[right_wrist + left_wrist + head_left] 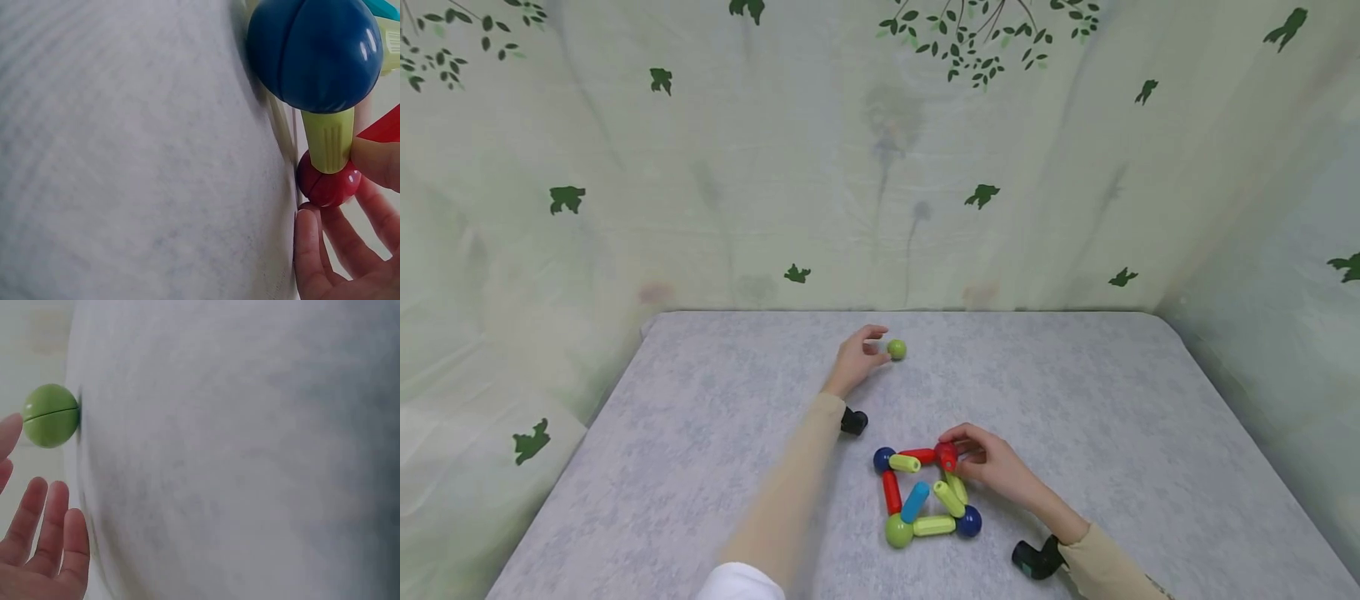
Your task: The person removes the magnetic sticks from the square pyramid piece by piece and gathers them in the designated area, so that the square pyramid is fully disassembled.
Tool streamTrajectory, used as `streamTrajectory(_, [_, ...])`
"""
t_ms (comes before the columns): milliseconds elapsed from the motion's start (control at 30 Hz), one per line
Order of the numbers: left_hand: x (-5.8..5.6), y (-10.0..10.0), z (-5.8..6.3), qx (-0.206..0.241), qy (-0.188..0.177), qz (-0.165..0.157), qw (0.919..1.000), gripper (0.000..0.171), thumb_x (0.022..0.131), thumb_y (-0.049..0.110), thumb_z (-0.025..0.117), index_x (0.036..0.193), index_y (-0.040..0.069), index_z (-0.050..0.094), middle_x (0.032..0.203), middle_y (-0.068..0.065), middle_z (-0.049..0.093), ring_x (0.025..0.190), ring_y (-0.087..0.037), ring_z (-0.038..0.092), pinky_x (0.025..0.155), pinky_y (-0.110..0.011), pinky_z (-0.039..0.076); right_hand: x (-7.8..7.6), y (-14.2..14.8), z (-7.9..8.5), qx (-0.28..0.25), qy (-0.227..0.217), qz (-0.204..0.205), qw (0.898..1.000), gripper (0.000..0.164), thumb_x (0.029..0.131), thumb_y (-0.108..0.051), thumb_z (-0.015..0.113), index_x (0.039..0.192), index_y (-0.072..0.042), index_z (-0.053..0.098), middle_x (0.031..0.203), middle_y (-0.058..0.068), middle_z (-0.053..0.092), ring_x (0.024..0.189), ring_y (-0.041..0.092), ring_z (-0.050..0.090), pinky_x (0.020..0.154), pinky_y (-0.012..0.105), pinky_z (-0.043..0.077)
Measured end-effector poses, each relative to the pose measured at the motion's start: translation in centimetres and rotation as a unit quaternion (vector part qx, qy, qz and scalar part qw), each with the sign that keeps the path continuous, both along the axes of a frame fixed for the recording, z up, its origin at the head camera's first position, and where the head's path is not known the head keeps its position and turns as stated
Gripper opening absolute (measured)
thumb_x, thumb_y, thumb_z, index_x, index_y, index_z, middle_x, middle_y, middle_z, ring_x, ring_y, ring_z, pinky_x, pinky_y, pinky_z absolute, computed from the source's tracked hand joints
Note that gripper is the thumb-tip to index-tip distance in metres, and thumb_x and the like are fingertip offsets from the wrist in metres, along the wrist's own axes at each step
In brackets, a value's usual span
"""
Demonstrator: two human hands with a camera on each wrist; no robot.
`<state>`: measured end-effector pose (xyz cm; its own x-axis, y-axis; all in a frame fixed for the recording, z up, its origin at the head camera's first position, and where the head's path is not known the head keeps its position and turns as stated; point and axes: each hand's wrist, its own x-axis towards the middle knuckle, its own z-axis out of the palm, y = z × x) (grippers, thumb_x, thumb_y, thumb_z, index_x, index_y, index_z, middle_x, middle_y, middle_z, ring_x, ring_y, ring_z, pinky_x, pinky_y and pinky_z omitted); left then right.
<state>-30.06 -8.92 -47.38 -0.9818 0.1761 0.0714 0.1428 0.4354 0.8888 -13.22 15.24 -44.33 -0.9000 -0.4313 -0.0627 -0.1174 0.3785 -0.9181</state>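
My left hand [854,360] reaches to the far part of the table, thumb and fingers spread beside a loose green ball [897,349]. In the left wrist view a gap shows between most fingers and that green ball [51,416]. Nearer stands a square frame of balls and rods. My right hand [992,467] grips its red ball [329,181] at the far right corner, thumb along a red rod [949,462] rising from it. The other corners are a blue ball [883,459], a green ball [898,531] and a second blue ball [968,522], each with a rod sticking up.
Red rods [892,493] and yellow-green rods [934,525] form the frame's sides. A blue rod [915,502] leans up from the green corner. Black wrist cameras [1036,558] sit on both wrists. A leaf-patterned curtain [850,167] hangs behind the grey table [1112,417].
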Motion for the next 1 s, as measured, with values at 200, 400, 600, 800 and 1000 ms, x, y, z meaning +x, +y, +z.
streamTrajectory(200, [2.4, -1.8, 1.1, 0.038, 0.017, -0.029, 0.9987, 0.039, 0.088, 0.003, 0.067, 0.126, 0.002, 0.057, 0.125, -0.019, 0.056, 0.107, -0.031, 0.056, 0.092, -0.042, 0.045, -0.6, 0.5, -1.8, 0.012, 0.012, -0.022, 1.000, 0.031, 0.085, 0.005, 0.061, 0.115, 0.002, 0.059, 0.112, 0.014, 0.061, 0.100, 0.031, 0.059, 0.080, 0.037, 0.048])
streamTrajectory(400, [5.4, -3.7, 1.5, 0.052, -0.014, -0.117, 0.9917, 0.035, 0.089, 0.002, 0.065, 0.124, -0.001, 0.057, 0.122, -0.020, 0.058, 0.107, -0.031, 0.057, 0.089, -0.039, 0.049, -1.0, 1.1, -3.4, -0.003, 0.004, -0.039, 0.999, 0.032, 0.086, -0.002, 0.067, 0.117, -0.005, 0.060, 0.114, 0.009, 0.061, 0.100, 0.026, 0.059, 0.081, 0.035, 0.049])
streamTrajectory(600, [8.8, -4.0, 1.6, 0.058, -0.034, -0.229, 0.9711, 0.033, 0.091, 0.002, 0.063, 0.123, -0.003, 0.056, 0.121, -0.020, 0.058, 0.110, -0.033, 0.056, 0.091, -0.033, 0.048, -1.0, 1.4, -3.4, -0.011, 0.005, -0.025, 1.000, 0.032, 0.087, -0.001, 0.064, 0.119, -0.003, 0.059, 0.117, 0.012, 0.060, 0.102, 0.028, 0.059, 0.081, 0.033, 0.050])
streamTrajectory(800, [11.8, -2.5, 1.5, 0.035, -0.015, -0.278, 0.9598, 0.033, 0.088, 0.005, 0.068, 0.119, 0.001, 0.060, 0.118, -0.014, 0.061, 0.112, -0.029, 0.055, 0.096, -0.039, 0.044, -1.3, 1.6, -3.3, -0.006, 0.014, -0.011, 1.000, 0.031, 0.088, 0.003, 0.058, 0.119, -0.002, 0.059, 0.118, 0.013, 0.061, 0.107, 0.030, 0.058, 0.086, 0.038, 0.049])
streamTrajectory(1000, [13.2, -1.0, 1.1, -0.005, 0.031, -0.281, 0.9593, 0.032, 0.084, 0.001, 0.071, 0.115, 0.009, 0.064, 0.112, 0.000, 0.064, 0.107, -0.018, 0.056, 0.096, -0.037, 0.042, -1.7, 1.7, -3.5, -0.001, 0.029, 0.007, 1.000, 0.035, 0.088, 0.005, 0.057, 0.121, -0.004, 0.060, 0.117, 0.009, 0.062, 0.107, 0.027, 0.057, 0.087, 0.040, 0.047])
